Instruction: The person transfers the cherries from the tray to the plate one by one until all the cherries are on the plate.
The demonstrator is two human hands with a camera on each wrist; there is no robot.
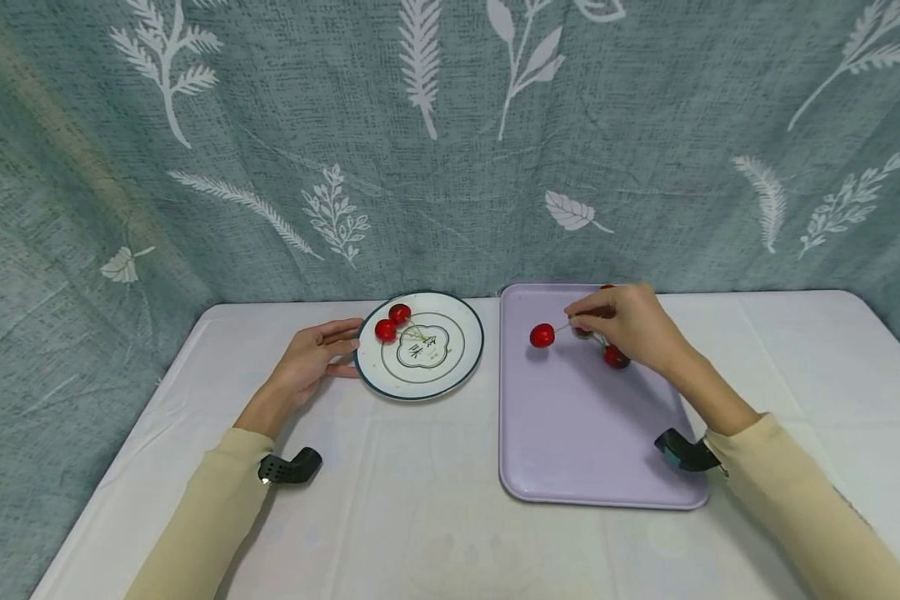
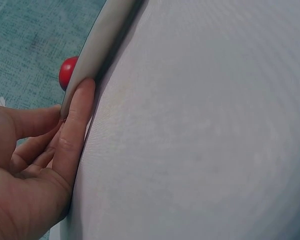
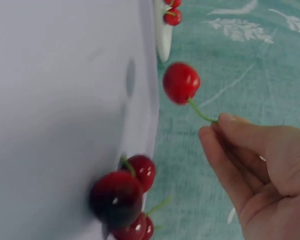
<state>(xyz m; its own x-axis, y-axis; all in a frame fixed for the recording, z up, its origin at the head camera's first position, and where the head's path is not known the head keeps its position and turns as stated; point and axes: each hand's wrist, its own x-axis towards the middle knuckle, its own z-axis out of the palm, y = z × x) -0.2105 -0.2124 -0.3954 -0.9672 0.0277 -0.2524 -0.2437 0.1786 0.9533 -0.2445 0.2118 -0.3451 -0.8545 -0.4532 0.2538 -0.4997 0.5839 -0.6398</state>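
Note:
My left hand (image 1: 305, 364) holds the left rim of a white plate (image 1: 420, 385) with a dark edge. In the left wrist view one digit lies along the outer side of the plate, and another meets the rim. Two red cherries (image 1: 386, 331) with green stems lie on that plate. Over a lilac tray (image 1: 562, 450), my right hand (image 1: 633, 325) pinches a cherry (image 3: 181, 83) by its green stem between thumb and fingertips. The fruit hangs off to the left, above the tray. Several darker cherries (image 3: 116, 199) lie on the tray below, partly hidden by this hand in the head view.
A white cloth covers the table (image 1: 420, 500), with plate and tray side by side near its far edge. Behind them hangs a green curtain (image 1: 450, 208) with white leaf prints. Each wrist carries a black camera (image 1: 292, 467).

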